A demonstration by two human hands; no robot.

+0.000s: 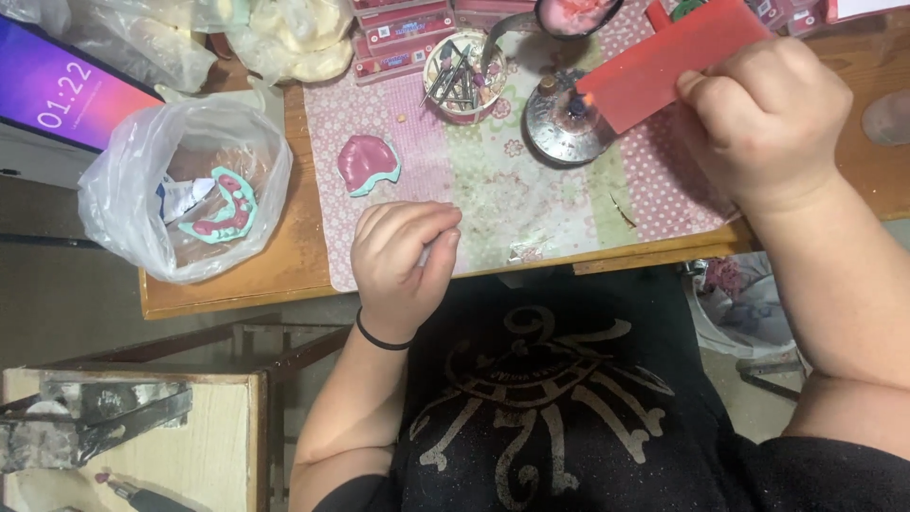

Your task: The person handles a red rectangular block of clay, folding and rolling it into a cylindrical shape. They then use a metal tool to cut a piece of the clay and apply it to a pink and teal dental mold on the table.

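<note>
**Red wax sheet held at the burner flame**

Right hand [763, 118] pinches a flat rectangular red wax sheet [678, 57] by its near end, fingers closed on it. The sheet's far lower corner sits right at the small flame of a round metal spirit burner [564, 128].

Left hand [403, 256] rests at the table's front edge on a pink-and-green patterned mat [493, 190], fingers curled into a loose fist; whether it grips anything, cannot tell.

Just beyond the left hand: pink wax denture base on a teal cast [368, 163]. Round tin of metal hand tools [463, 74] stands beside the burner. Clear plastic bag [180, 190], far left, holds another teal-and-pink cast.
</note>
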